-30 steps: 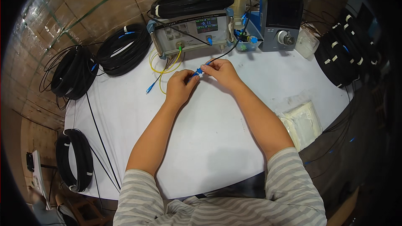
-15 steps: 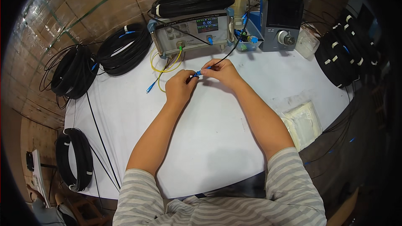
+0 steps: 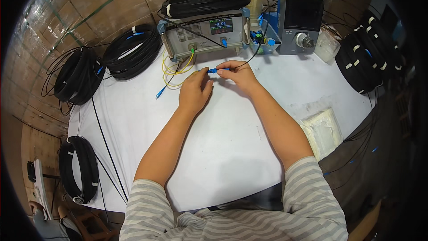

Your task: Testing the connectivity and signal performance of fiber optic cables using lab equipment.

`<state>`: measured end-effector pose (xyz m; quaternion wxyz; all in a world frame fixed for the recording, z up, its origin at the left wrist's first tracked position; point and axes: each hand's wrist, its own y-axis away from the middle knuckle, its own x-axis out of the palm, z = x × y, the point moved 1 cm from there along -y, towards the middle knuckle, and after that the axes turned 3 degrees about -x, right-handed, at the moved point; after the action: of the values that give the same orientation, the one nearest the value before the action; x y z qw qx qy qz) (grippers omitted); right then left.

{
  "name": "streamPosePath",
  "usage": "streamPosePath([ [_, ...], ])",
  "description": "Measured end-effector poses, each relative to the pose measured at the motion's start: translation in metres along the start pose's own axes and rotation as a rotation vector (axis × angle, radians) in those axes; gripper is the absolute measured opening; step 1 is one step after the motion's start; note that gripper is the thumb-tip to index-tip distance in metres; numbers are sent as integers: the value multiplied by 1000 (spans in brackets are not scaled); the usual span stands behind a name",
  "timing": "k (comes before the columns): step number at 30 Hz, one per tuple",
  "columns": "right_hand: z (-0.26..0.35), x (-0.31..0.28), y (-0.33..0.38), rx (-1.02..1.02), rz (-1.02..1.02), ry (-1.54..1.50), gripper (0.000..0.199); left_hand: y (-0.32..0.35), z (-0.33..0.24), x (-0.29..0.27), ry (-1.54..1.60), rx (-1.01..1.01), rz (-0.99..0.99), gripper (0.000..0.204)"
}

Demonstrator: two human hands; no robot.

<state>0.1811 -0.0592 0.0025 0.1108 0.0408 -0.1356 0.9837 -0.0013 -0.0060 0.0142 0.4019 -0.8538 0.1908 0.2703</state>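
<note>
Both hands meet near the worktop's (image 3: 223, 151) far edge: left hand (image 3: 195, 91) and right hand (image 3: 238, 75) each pinching the blue connector (image 3: 213, 70) between fingertips, before the grey test instrument (image 3: 203, 31).

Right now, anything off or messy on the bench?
Nothing damaged or spilled. One oddity: a loose blue connector on the yellow cable lies unplugged on the white table, left of the left hand.

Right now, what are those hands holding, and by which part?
A small blue cable connector, pinched at its ends between the fingertips of the left hand and right hand.
</note>
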Motion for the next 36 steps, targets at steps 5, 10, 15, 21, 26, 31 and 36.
streamPosePath([
  [5, 0, -2, 1, -4, 10, 30, 21, 2, 2, 3, -112, 23, 21, 52],
  [10, 9, 6, 5, 97, 31, 106, 21, 4, 3, -1, -210, 12, 67, 53],
  [15, 4, 4, 4, 46, 43, 149, 21, 4, 5, 1, -220, 15, 72, 51],
  [21, 2, 6, 3, 26, 27, 157, 19, 2, 5, -1, -101, -72, 84, 40],
  [26, 0, 5, 2, 10, 29, 139, 17, -2, 5, -3, -24, -40, 23, 29],
  [31, 5, 5, 3, 45, 39, 168, 19, -2, 5, -4, -4, -55, 21, 26],
  [36, 5, 4, 4, 42, 47, 183, 19, -1, 6, -3, -11, -29, -8, 26],
])
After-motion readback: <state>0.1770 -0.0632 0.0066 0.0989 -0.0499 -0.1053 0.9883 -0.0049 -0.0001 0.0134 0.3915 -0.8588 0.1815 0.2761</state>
